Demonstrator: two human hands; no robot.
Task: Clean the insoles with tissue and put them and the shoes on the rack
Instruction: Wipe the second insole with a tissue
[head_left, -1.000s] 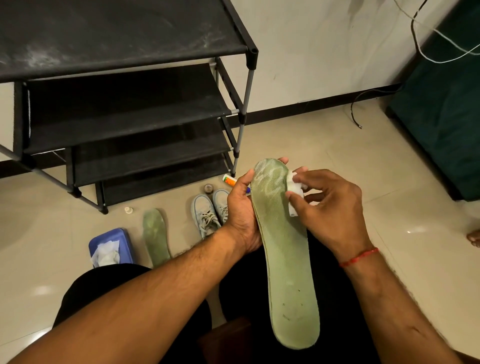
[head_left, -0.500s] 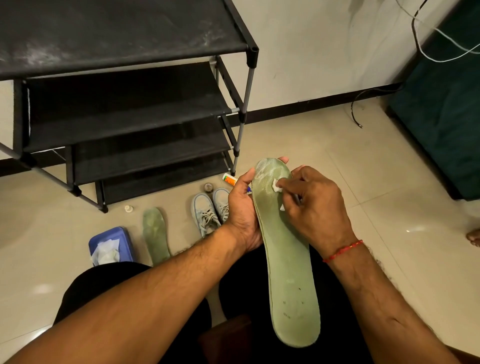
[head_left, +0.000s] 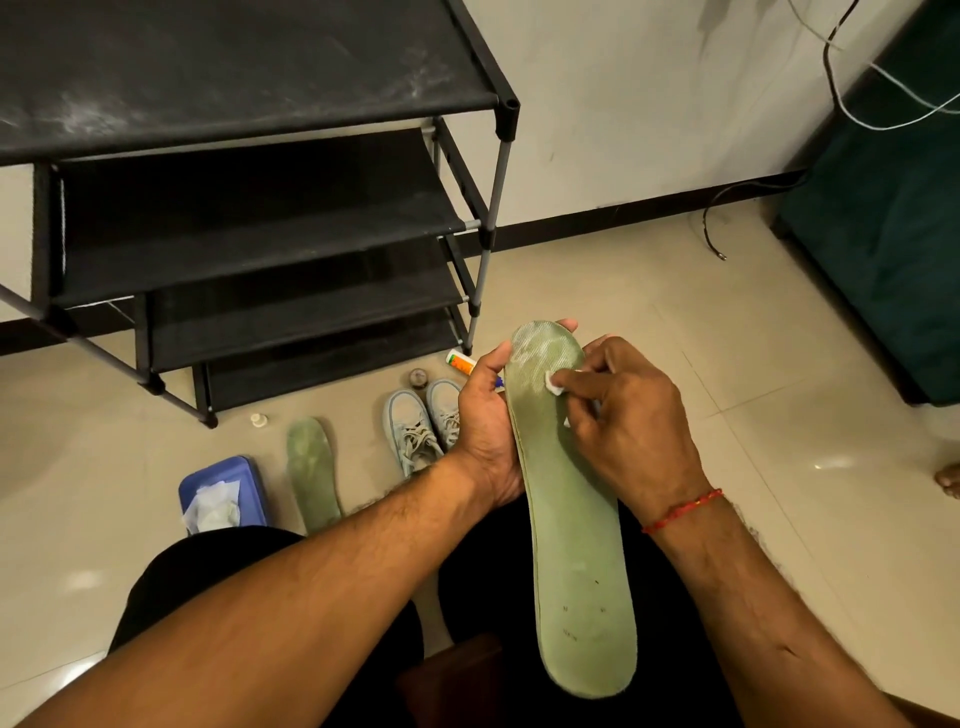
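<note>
A long green insole (head_left: 574, 545) stands lengthwise over my lap, toe end pointing away. My left hand (head_left: 485, 431) grips its left edge near the toe. My right hand (head_left: 626, 426) pinches a small white tissue (head_left: 553, 383) and presses it on the insole's whitish toe area. A second green insole (head_left: 311, 475) lies flat on the floor. A pair of light grey laced shoes (head_left: 423, 426) sits on the floor, partly hidden behind my left hand. The black shoe rack (head_left: 260, 218) stands at the upper left with bare shelves.
A blue tissue box (head_left: 223, 493) sits on the floor at the left. A small orange-and-white tube (head_left: 460, 361), a round tin (head_left: 418, 376) and a small white cap (head_left: 258, 419) lie by the rack's foot. A dark green cabinet (head_left: 893, 218) and loose cables are at the right.
My right hand has slid the tissue from the insole's right edge leftward onto the toe area. The left hand and insole have stayed nearly still.
</note>
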